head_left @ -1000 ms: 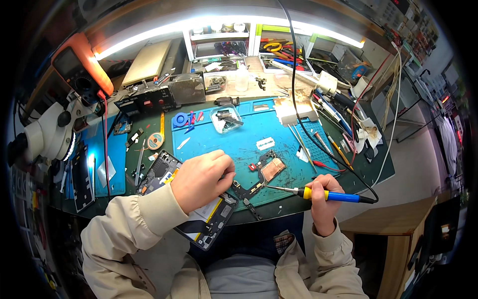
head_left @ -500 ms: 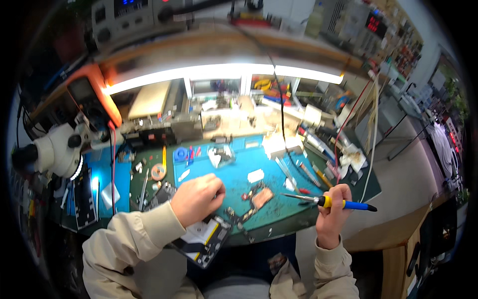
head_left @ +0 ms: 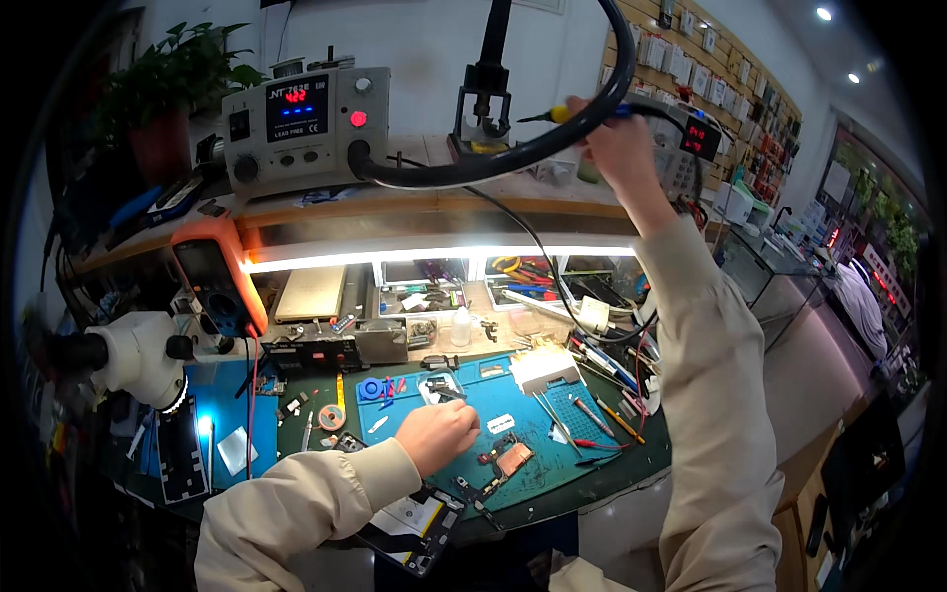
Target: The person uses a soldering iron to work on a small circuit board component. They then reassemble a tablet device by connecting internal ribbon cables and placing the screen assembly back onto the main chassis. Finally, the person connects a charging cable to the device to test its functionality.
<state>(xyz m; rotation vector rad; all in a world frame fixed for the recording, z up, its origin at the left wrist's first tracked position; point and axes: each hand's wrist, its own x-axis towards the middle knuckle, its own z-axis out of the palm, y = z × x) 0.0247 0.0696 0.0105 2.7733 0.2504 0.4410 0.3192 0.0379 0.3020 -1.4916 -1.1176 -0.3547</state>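
Observation:
My right hand [head_left: 619,148] is raised to the shelf, closed round a soldering iron [head_left: 558,114] with a yellow and blue handle. The iron's tip points left, towards a dark stand [head_left: 483,109], apart from it. A thick black hose partly crosses that hand. My left hand [head_left: 439,436] is closed low over the blue work mat [head_left: 552,464]; what its fingers hold, if anything, I cannot make out. Below that hand an opened phone [head_left: 419,528] lies at the bench's near edge. To its right rests a phone circuit board [head_left: 513,457] with a copper-coloured patch.
A hot-air station [head_left: 306,123] stands on the shelf [head_left: 424,202], its black hose [head_left: 473,178] arching across. Left are an orange multimeter [head_left: 212,276] and a white microscope [head_left: 138,360]. Several tools, including a red-handled probe [head_left: 592,444], lie right on the mat.
My right hand has gone from the bench's right side up to the shelf, carrying the soldering iron. The view has tilted up; my left hand remains closed over the mat.

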